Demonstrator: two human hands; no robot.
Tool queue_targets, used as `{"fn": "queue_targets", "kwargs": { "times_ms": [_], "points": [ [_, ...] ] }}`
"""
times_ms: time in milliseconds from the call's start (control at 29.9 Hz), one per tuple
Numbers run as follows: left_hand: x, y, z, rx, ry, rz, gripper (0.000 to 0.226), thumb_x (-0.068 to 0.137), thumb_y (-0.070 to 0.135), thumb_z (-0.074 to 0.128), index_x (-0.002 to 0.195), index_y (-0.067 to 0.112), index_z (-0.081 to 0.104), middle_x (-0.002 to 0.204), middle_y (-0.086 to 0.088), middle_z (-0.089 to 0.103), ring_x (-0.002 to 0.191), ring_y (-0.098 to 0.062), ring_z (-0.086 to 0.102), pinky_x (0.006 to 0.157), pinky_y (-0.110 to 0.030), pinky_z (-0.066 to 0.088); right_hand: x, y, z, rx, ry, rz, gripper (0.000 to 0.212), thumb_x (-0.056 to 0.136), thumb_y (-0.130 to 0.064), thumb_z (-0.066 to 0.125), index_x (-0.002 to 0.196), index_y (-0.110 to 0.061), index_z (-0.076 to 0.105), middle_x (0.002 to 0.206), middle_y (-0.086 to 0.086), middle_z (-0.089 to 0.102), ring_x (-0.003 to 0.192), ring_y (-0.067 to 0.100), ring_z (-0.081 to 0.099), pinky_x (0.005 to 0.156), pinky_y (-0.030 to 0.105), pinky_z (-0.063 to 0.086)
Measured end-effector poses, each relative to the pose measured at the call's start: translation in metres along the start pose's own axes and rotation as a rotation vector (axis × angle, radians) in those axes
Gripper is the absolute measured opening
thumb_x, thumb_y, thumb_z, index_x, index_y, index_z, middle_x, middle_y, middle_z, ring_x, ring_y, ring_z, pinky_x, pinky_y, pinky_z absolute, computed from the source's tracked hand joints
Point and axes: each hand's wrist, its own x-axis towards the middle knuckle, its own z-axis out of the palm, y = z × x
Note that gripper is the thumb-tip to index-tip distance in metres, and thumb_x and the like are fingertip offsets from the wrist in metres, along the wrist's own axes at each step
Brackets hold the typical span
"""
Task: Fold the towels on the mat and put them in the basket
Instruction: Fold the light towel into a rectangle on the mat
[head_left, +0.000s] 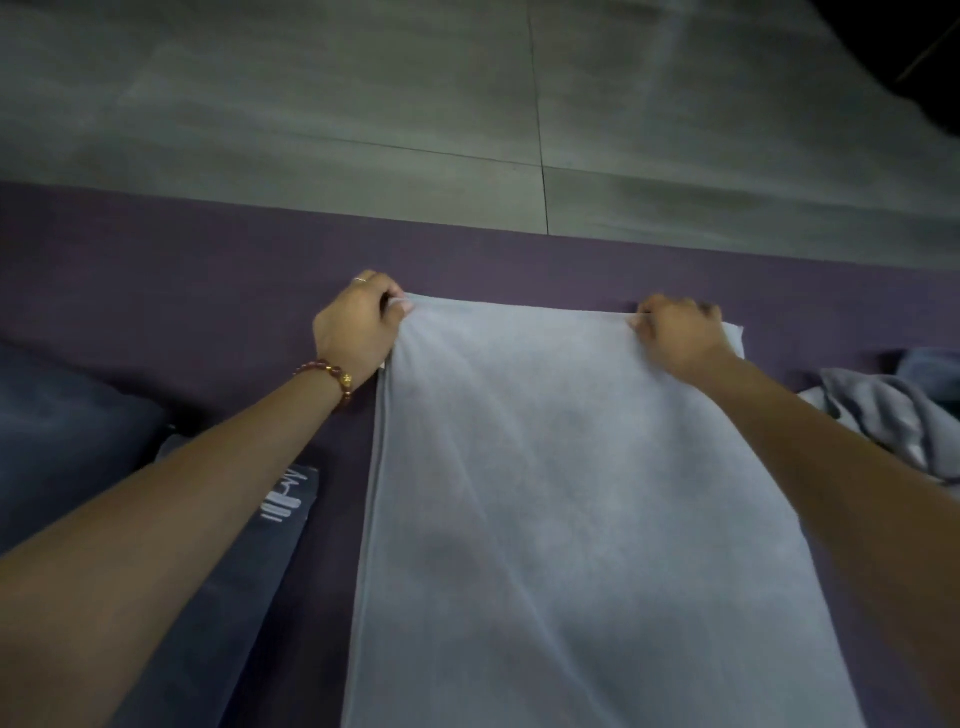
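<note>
A pale blue-grey towel (561, 493) lies stretched lengthwise on the purple mat (182, 270), running from the far part of the mat toward me. My left hand (358, 325) pinches its far left corner, and my right hand (680, 332) pinches its far edge near the right corner. A second layer of the towel shows just beyond my right hand. No basket is in view.
A crumpled grey towel (893, 415) lies at the right on the mat. Dark blue fabric (67, 431) with a white-marked label (288, 496) sits at the left under my left forearm. Grey floor tiles (363, 104) stretch beyond the mat's far edge.
</note>
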Motion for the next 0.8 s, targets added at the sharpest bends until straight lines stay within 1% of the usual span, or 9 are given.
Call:
{"fn": "queue_targets", "kwargs": {
  "times_ms": [134, 234, 335, 402, 502, 569, 602, 669, 803],
  "points": [
    [0.008, 0.005, -0.001, 0.018, -0.007, -0.117, 0.015, 0.094, 0.03, 0.053, 0.092, 0.016, 0.06, 0.099, 0.003, 0.06, 0.085, -0.02, 0.058, 0.066, -0.027, 0.034, 0.004, 0.007, 0.008, 0.062, 0.034, 0.054, 0.031, 0.102, -0.017, 0.032, 0.121, 0.002, 0.046, 0.122, 0.026, 0.053, 0.117, 0.039, 0.045, 0.098, 0.042, 0.031],
    [0.01, 0.008, 0.001, 0.052, -0.006, -0.148, 0.016, 0.094, 0.03, 0.053, 0.091, 0.016, 0.06, 0.099, 0.002, 0.061, 0.083, -0.02, 0.057, 0.065, -0.027, 0.032, 0.009, 0.005, 0.01, 0.092, 0.046, 0.109, 0.03, 0.102, -0.018, 0.034, 0.122, 0.001, 0.046, 0.121, 0.026, 0.054, 0.117, 0.039, 0.046, 0.098, 0.04, 0.032],
    [0.007, 0.016, -0.001, 0.01, 0.031, -0.207, 0.013, 0.09, 0.025, 0.058, 0.1, 0.016, 0.056, 0.103, 0.001, 0.057, 0.095, -0.025, 0.058, 0.067, -0.031, 0.039, 0.008, -0.006, 0.012, 0.006, 0.056, 0.213, 0.032, 0.101, -0.021, 0.033, 0.126, -0.005, 0.043, 0.132, 0.021, 0.045, 0.128, 0.036, 0.036, 0.114, 0.049, 0.013],
    [-0.002, 0.028, -0.001, 0.097, 0.081, -0.161, 0.03, 0.086, 0.019, 0.062, 0.115, 0.016, 0.052, 0.122, -0.006, 0.05, 0.113, -0.028, 0.047, 0.078, -0.04, 0.045, -0.002, -0.019, 0.012, -0.01, 0.181, 0.196, 0.035, 0.098, -0.017, 0.034, 0.131, -0.008, 0.039, 0.138, 0.02, 0.036, 0.137, 0.034, 0.025, 0.115, 0.056, 0.0],
    [-0.028, 0.053, 0.012, 0.225, -0.012, 0.281, 0.037, 0.09, 0.028, 0.044, 0.124, 0.019, 0.055, 0.141, -0.009, 0.044, 0.127, -0.03, 0.041, 0.096, -0.044, 0.031, -0.036, -0.051, 0.022, 0.134, 0.322, -0.228, 0.051, 0.096, -0.035, 0.03, 0.142, -0.014, 0.039, 0.149, 0.011, 0.034, 0.143, 0.029, 0.02, 0.115, 0.051, -0.002],
    [-0.052, 0.053, 0.026, 0.314, -0.205, 0.501, 0.051, 0.091, 0.04, 0.028, 0.13, 0.02, 0.054, 0.145, -0.008, 0.044, 0.132, -0.028, 0.041, 0.104, -0.047, 0.026, -0.064, -0.061, 0.04, 0.052, 0.224, -0.558, 0.062, 0.095, -0.051, 0.02, 0.147, -0.02, 0.033, 0.154, 0.002, 0.03, 0.143, 0.025, 0.022, 0.116, 0.048, 0.002],
    [-0.059, 0.047, 0.029, 0.36, -0.275, 0.517, 0.057, 0.092, 0.044, 0.022, 0.137, 0.021, 0.048, 0.148, -0.006, 0.041, 0.136, -0.026, 0.037, 0.107, -0.049, 0.023, -0.072, -0.053, 0.048, -0.001, 0.171, -0.613, 0.065, 0.094, -0.057, 0.015, 0.149, -0.024, 0.027, 0.155, -0.001, 0.026, 0.144, 0.023, 0.021, 0.116, 0.046, 0.004],
    [-0.06, 0.029, 0.028, 0.379, -0.324, 0.444, 0.063, 0.09, 0.049, 0.016, 0.146, 0.024, 0.035, 0.154, -0.003, 0.03, 0.142, -0.026, 0.026, 0.112, -0.05, 0.015, -0.074, -0.014, 0.057, 0.025, 0.085, -0.44, 0.07, 0.089, -0.064, 0.008, 0.15, -0.032, 0.014, 0.158, -0.005, 0.014, 0.146, 0.021, 0.013, 0.117, 0.04, 0.002],
    [-0.041, 0.019, 0.022, 0.436, -0.369, 0.258, 0.065, 0.091, 0.055, 0.012, 0.151, 0.031, 0.014, 0.159, 0.005, 0.009, 0.146, -0.025, 0.005, 0.112, -0.058, 0.003, -0.056, 0.073, 0.047, 0.179, 0.029, 0.201, 0.066, 0.094, -0.059, 0.014, 0.152, -0.029, 0.006, 0.16, -0.005, 0.002, 0.147, 0.019, 0.003, 0.118, 0.042, 0.0]
  ]
}}
